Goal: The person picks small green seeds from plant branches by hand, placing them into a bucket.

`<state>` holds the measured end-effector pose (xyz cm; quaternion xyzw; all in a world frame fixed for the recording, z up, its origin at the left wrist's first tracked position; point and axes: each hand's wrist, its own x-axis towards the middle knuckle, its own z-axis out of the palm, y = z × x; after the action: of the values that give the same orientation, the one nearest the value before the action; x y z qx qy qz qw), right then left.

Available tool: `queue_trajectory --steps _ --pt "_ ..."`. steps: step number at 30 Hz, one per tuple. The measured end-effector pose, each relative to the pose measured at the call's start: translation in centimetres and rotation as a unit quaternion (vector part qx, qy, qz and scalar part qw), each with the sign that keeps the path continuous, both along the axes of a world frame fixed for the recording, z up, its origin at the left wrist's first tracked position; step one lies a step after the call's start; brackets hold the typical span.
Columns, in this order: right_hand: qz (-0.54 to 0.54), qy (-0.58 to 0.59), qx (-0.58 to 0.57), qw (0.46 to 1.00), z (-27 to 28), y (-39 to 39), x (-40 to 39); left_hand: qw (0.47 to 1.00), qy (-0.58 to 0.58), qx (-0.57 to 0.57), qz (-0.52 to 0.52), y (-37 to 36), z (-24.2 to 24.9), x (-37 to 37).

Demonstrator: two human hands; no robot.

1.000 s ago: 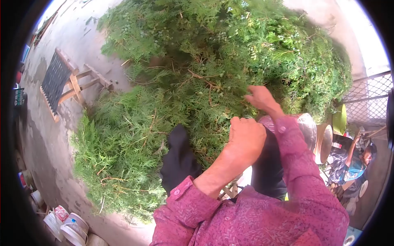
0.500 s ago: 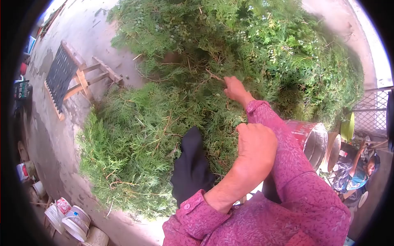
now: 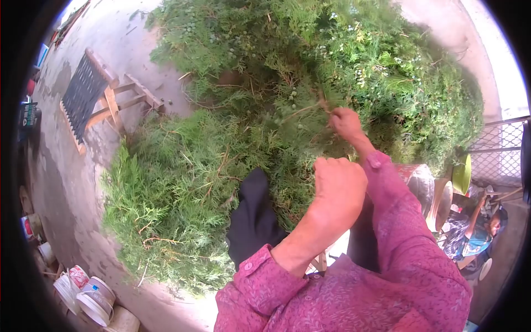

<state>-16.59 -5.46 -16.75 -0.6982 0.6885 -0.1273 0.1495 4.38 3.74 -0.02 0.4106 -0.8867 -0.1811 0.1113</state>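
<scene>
A big heap of green cypress branches (image 3: 171,166) with scale-like sprays and small pale cones spreads in front of me. My right hand (image 3: 348,124) is closed around a thin brown cypress branch (image 3: 322,104) at the heap's middle. Nearer my body, my left hand (image 3: 340,180) is curled into a fist with its back towards me; whatever its fingers hold is hidden. My dark trouser leg (image 3: 251,213) stands against the branches.
A wooden stool with a black woven seat (image 3: 86,94) is at the left. White buckets (image 3: 95,300) stand lower left. At the right are a metal bucket (image 3: 420,185), a green round object (image 3: 462,172), a wire mesh panel (image 3: 500,145) and another person (image 3: 470,235).
My right hand has moved right and slightly down, with the branch swinging along. My left hand has shifted a little up and left, still closed.
</scene>
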Motion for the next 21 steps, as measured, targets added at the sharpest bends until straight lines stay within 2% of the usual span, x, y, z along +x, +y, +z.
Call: queue_trajectory --steps 3,4,5,8,10,12,13,14,15,16,18,21 --pt "-0.051 -0.031 -0.001 0.998 2.0 0.7 -2.2 1.000 -0.029 -0.008 0.001 0.0 0.6 -0.1" --pt "-0.078 -0.054 0.007 0.995 2.2 0.9 -2.9 0.999 -0.032 0.029 -0.011 0.0 0.7 -0.4" --pt "-0.095 -0.052 0.031 0.994 1.9 0.6 -3.7 0.997 -0.036 0.067 -0.023 0.0 0.8 -0.7" --pt "-0.081 -0.001 0.011 0.997 -1.2 -1.0 -4.0 0.997 -0.039 0.065 -0.025 1.1 0.4 -1.6" --pt "-0.096 -0.025 0.004 0.995 -1.9 -1.9 -1.3 0.995 -0.040 0.096 -0.009 0.5 0.7 -1.1" --pt "-0.055 -0.038 -0.091 0.994 -2.5 -2.5 2.6 0.996 0.024 0.037 0.082 -0.7 0.7 -0.2" --pt "-0.010 -0.062 -0.087 0.994 -3.0 -2.6 5.0 0.996 0.019 0.040 0.081 -1.2 0.8 0.2" --pt "0.034 -0.086 -0.083 0.992 -3.6 -2.5 7.5 0.989 0.092 0.028 0.113 -1.8 0.9 0.6" --pt "0.067 -0.116 -0.059 0.989 -5.1 -2.5 9.7 0.976 0.164 0.015 0.144 -2.3 0.9 1.0" --pt "0.100 -0.147 -0.036 0.983 -7.0 -2.6 11.7 0.977 0.158 0.016 0.141 -2.6 0.8 1.2" --pt "0.115 -0.205 0.024 0.972 -10.0 -3.3 15.2 0.956 0.248 0.003 0.155 -2.6 0.7 1.7" --pt "0.074 -0.212 0.068 0.972 -14.6 -4.7 18.5 0.948 0.265 0.026 0.176 -2.6 1.0 3.0"
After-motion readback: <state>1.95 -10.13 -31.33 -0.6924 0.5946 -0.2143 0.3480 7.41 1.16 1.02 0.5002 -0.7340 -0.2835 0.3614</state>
